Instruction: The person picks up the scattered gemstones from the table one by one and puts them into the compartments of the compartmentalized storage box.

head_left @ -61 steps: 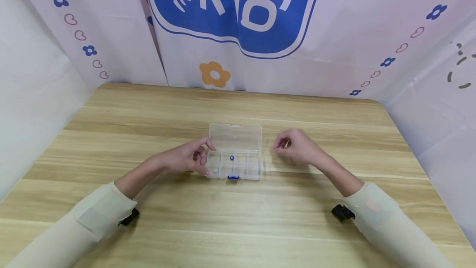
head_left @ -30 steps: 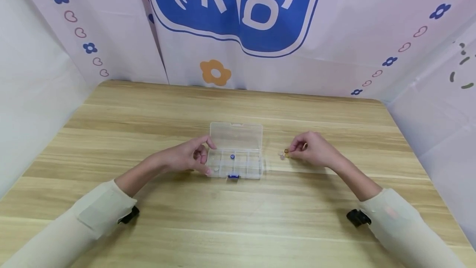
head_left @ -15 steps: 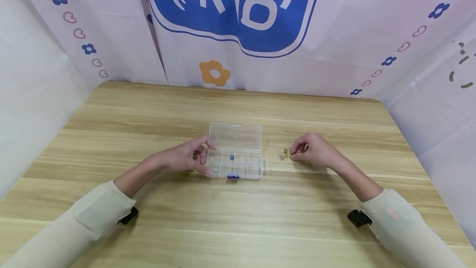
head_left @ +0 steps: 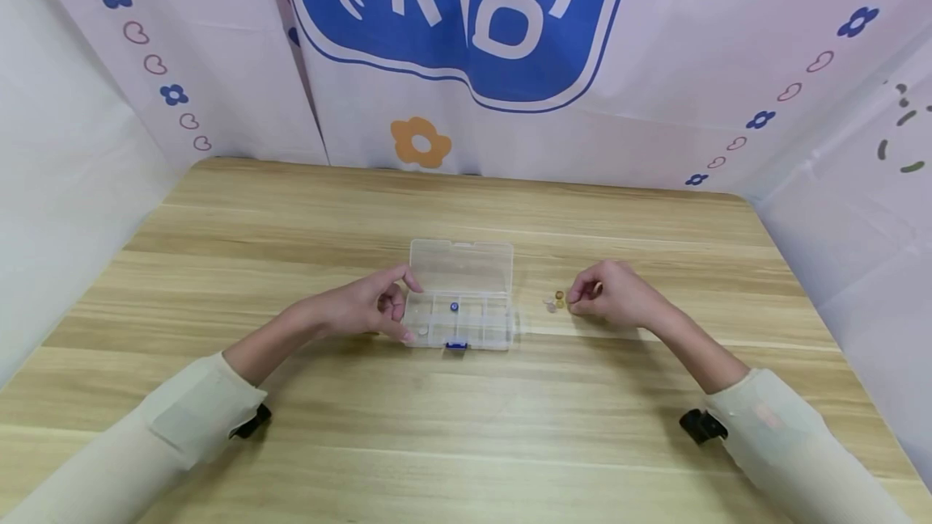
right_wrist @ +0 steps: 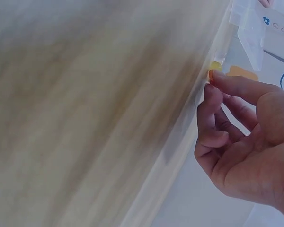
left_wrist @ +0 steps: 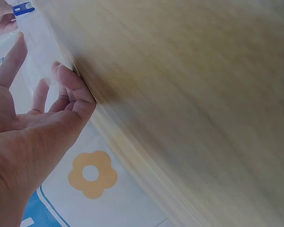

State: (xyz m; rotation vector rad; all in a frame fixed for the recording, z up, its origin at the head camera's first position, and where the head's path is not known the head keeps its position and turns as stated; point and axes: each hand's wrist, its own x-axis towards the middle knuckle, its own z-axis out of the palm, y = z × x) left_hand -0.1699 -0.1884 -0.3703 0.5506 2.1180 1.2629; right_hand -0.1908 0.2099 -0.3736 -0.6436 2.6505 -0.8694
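Observation:
A clear plastic compartment box [head_left: 497,333] lies on the table, its lid [head_left: 462,268] folded back. My left hand [head_left: 362,305] holds the box's left end, thumb at the front corner and index finger by the hinge side. Inside, a small blue bead [head_left: 455,306] sits in a back compartment and a pale bead [head_left: 423,331] in the front left one. To the right of the box, my right hand [head_left: 610,295] pinches a small orange bead [right_wrist: 210,75] between thumb and index fingertips. Just left of those fingertips are an amber bead [head_left: 559,295], a yellow bead [head_left: 560,305] and a clear piece [head_left: 551,308].
A blue latch [head_left: 456,345] is at the middle of the box's front edge. The wood-grain table [head_left: 437,443] extends to a printed white cloth [head_left: 655,103] behind it. White cloth sides [head_left: 73,184] stand at left and right.
Two seconds ago my right hand was closer to the box, over the small beads. It has since shifted right, uncovering them, and stays almost still. My left hand keeps its place on the box.

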